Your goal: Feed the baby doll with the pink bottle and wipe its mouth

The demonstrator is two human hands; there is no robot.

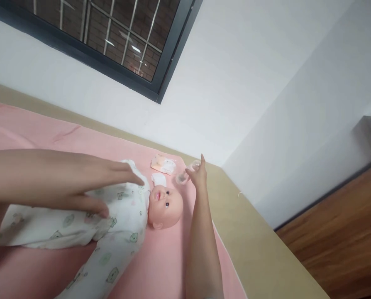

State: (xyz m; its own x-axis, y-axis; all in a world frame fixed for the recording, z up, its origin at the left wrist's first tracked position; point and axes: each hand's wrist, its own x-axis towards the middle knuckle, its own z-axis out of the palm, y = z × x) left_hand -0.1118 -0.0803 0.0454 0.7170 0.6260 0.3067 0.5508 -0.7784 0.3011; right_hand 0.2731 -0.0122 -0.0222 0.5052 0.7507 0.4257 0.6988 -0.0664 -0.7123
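Note:
A baby doll [163, 207] in a white outfit [120, 245] with green bear prints lies face up on a pink sheet [160, 265]. My left hand [101, 182] is over the doll's chest, fingers stretched out and thumb apart; whether it presses on the cloth I cannot tell. Beyond the doll's head, my right hand [198, 176] reaches to a clear, bottle-like container [182, 178] lying on its side. Thumb and index finger are spread around it, and the other fingers are hidden. No firm grip shows.
A small orange-and-white packet [163, 163] and a folded white cloth or tissue [158, 179] lie beside the doll's head. The sheet covers a tan surface [235, 224] against a white wall. A barred window [111, 37] is above, and a wooden panel [344, 232] stands right.

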